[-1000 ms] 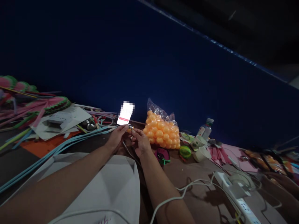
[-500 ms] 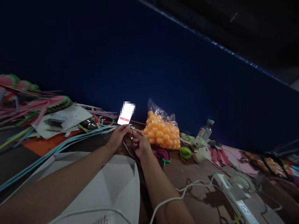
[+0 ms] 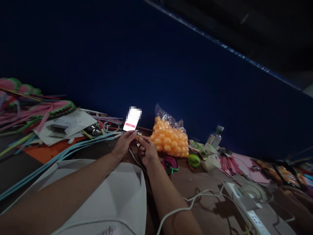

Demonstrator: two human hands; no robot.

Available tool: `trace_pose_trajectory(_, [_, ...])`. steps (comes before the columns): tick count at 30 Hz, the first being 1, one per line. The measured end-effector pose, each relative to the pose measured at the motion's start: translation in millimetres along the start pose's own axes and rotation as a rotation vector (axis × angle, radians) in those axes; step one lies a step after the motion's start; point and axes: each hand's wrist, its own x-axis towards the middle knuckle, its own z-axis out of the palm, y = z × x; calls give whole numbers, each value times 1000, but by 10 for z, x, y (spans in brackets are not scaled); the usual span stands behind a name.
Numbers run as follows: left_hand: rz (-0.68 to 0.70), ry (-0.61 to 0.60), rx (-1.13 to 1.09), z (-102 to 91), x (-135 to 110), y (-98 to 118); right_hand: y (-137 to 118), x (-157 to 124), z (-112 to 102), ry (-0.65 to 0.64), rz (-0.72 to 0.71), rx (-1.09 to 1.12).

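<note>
My left hand [image 3: 123, 145] and my right hand [image 3: 146, 150] meet over the brown table, fingertips pinched together on a small shiny object [image 3: 138, 134] that I cannot make out. A thin strand runs down from between the hands. Just behind them a lit phone [image 3: 132, 120] leans against the blue wall. A clear bag of orange balls [image 3: 169, 138] stands right of my hands. A pink and black round thing [image 3: 170, 162] lies on the table beside my right wrist.
White fabric [image 3: 107, 195] covers my lap. Blue strips [image 3: 73, 148], papers and pink-green paper fans [image 3: 56, 107] lie at the left. At the right stand a green ball [image 3: 194, 160], paper cups [image 3: 207, 156], a bottle [image 3: 215, 135], a white power strip [image 3: 246, 209] and cables.
Hardly anything: both hands stay pinched together at the same spot, with only a slight shift of the fingers and of the view.
</note>
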Motion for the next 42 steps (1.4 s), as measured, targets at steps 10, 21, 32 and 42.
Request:
trace_pose_trajectory(10, [17, 16, -23, -6, 22, -18, 43, 6, 3, 20, -17, 23])
trace_pose_trajectory(21, [28, -2, -15, -11, 19, -11, 68, 12, 10, 51, -29, 36])
trace_pose_trajectory(32, [35, -14, -4, -15, 18, -11, 78, 15, 19, 59, -49, 10])
trace_pose_trajectory(42, [40, -15, -8, -20, 27, -14, 82, -3, 48, 74, -68, 3])
